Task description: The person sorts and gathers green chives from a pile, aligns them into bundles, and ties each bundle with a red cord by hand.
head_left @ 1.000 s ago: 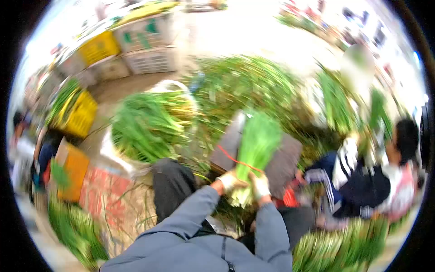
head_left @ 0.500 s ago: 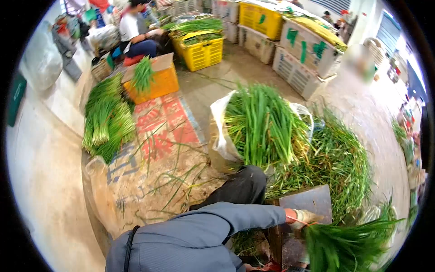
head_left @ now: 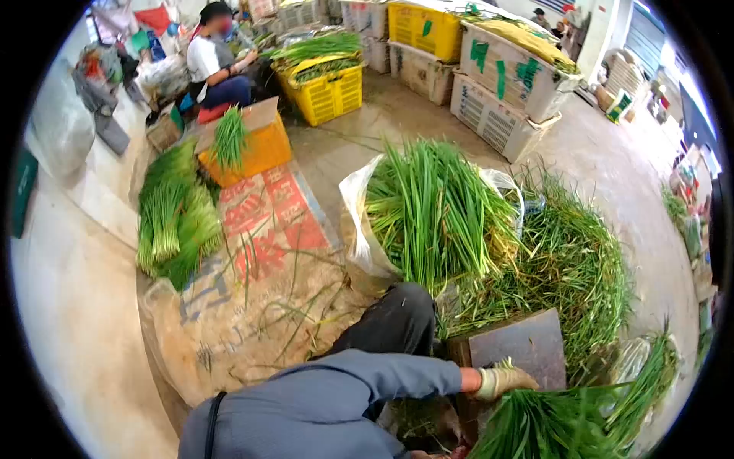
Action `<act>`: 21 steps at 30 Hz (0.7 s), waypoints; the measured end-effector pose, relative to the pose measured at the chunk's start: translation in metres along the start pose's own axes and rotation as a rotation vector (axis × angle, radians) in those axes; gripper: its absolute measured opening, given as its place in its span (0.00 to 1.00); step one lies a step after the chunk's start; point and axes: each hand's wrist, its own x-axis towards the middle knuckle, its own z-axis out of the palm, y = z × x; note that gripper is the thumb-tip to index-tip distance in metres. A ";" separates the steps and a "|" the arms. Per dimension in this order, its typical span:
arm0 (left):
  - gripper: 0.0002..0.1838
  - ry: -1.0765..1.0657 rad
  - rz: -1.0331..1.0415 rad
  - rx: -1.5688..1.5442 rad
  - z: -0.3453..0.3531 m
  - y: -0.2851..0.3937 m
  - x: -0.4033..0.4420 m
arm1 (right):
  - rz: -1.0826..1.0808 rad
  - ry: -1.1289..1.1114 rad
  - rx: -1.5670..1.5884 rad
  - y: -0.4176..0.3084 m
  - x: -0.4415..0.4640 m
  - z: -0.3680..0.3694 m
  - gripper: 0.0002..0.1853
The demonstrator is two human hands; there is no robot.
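Observation:
My left hand (head_left: 505,382), in a pale work glove, reaches across to the right, its fingers closed around a bunch of chives (head_left: 543,424). Pale stem ends poke out above the glove, and long green leaves fan out to the lower right. Just behind the hand is a flat grey metal board (head_left: 527,344). A large pile of loose chive leaves (head_left: 573,275) lies beyond it. At the bottom edge a sliver of what looks like skin may belong to my right hand; its fingers are hidden.
A white sack (head_left: 365,222) full of chives stands ahead of my knee. Bundled chives (head_left: 180,214) lie at the left by an orange box (head_left: 264,149). A seated person (head_left: 222,65) works near a yellow crate (head_left: 336,96). Stacked white crates (head_left: 497,115) stand farther back.
My left hand has moved slightly left and down with the chives, and stem ends now show above the glove. The held leaves have swung left and lower. The view has shifted slightly.

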 end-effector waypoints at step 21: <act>0.52 -0.074 -0.745 -0.260 -0.008 -0.005 -0.010 | 0.666 -0.116 0.370 0.071 -0.051 0.078 0.34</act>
